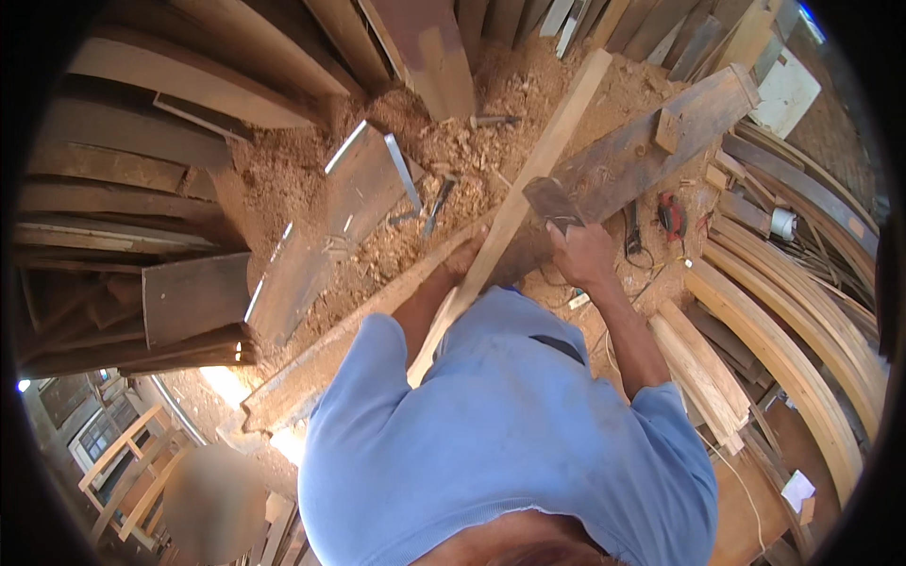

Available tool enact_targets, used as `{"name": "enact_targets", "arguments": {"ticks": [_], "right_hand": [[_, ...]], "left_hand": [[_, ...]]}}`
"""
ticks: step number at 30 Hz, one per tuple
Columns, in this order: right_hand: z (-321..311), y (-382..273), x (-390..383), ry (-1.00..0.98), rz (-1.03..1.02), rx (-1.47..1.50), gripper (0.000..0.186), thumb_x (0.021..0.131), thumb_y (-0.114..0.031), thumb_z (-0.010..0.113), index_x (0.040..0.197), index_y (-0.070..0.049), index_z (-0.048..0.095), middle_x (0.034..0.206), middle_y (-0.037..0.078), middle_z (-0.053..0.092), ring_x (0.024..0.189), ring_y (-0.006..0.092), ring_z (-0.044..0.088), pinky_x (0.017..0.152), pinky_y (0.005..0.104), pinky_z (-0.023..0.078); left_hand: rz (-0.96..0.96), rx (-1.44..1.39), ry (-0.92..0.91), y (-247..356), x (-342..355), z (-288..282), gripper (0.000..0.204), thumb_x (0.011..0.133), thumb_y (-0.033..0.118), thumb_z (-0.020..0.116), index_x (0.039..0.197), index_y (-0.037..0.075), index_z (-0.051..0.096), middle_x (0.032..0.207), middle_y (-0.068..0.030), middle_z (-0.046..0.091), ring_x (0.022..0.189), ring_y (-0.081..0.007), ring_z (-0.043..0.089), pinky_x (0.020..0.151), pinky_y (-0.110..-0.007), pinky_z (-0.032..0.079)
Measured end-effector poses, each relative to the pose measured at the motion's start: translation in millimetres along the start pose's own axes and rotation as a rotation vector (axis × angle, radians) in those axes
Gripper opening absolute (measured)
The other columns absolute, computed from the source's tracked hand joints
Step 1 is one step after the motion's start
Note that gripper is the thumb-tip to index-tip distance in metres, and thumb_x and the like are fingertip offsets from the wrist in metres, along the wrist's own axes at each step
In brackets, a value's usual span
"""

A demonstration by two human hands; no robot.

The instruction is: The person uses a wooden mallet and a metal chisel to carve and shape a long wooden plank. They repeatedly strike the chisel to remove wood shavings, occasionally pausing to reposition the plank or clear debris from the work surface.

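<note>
A long pale wooden beam (557, 141) runs diagonally from beside my body up to the far middle. My left hand (464, 255) is at its left side, partly hidden, and appears to grip it. In my right hand (580, 253) is a dark rectangular block-like tool (552, 203), its far end against the beam's right side; the fingers are closed round its near end. Beneath the beam lies a wide dark plank (651, 141) with a small wooden block (668, 130) on it. A further long board (349, 349) stretches toward the lower left.
Wood shavings (293, 179) cover the floor. Left of the beam lie a hammer-like tool (439, 203) and a brown board (354, 189). At right are a red-and-black power tool (672, 217), a cord, and stacked timber (783, 311). Boards (189, 75) lean along the left and far sides.
</note>
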State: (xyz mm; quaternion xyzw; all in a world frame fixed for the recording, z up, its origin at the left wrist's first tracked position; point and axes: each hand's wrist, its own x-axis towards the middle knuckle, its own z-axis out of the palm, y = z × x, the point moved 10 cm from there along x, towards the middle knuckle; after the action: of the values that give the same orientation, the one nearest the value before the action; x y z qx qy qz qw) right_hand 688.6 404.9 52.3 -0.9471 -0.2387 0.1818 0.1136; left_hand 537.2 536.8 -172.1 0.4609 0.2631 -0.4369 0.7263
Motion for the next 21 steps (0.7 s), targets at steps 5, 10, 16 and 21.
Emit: {"name": "enact_targets", "arguments": {"ticks": [5,10,16,21], "right_hand": [[8.0,15.7,17.1,0.06,0.16,0.131,0.033,0.093,-0.027,0.062,0.115,-0.003,0.056,0.093,0.026,0.072,0.083,0.049,0.069,0.076,0.0576,0.056],[6.9,13.0,3.7,0.122,0.017,-0.012,0.036,0.094,-0.029,0.061,0.12,-0.004,0.058,0.093,0.026,0.072,0.088,0.0495,0.069,0.077,0.0577,0.055],[13.7,40.8,10.0,-0.023,0.229,0.116,0.043,0.095,-0.033,0.059,0.127,-0.004,0.058,0.095,0.027,0.072,0.092,0.0498,0.069,0.084,0.0566,0.055],[38.6,42.5,20.4,-0.165,0.316,0.063,0.051,0.095,-0.033,0.059,0.133,-0.001,0.056,0.098,0.031,0.072,0.095,0.0491,0.069,0.087,0.0551,0.055]], "left_hand": [[0.041,0.108,0.051,3.0,5.3,-10.7,0.084,0.103,0.075,0.028,0.143,0.01,0.061,0.132,-0.013,0.066,0.115,-0.0214,0.062,0.1,-0.038,0.049],[0.044,0.083,-0.016,-2.0,17.6,-4.3,0.081,0.106,0.071,0.027,0.145,0.009,0.06,0.138,-0.0129,0.064,0.123,-0.0223,0.059,0.106,-0.037,0.045],[0.061,0.083,-0.02,2.0,24.7,-13.4,0.08,0.105,0.071,0.031,0.142,0.008,0.062,0.134,-0.0141,0.066,0.123,-0.0231,0.06,0.103,-0.037,0.048],[0.108,0.189,0.083,-9.4,34.3,-20.5,0.082,0.103,0.073,0.036,0.142,0.005,0.061,0.136,-0.0155,0.065,0.123,-0.0255,0.06,0.101,-0.037,0.05]]}}
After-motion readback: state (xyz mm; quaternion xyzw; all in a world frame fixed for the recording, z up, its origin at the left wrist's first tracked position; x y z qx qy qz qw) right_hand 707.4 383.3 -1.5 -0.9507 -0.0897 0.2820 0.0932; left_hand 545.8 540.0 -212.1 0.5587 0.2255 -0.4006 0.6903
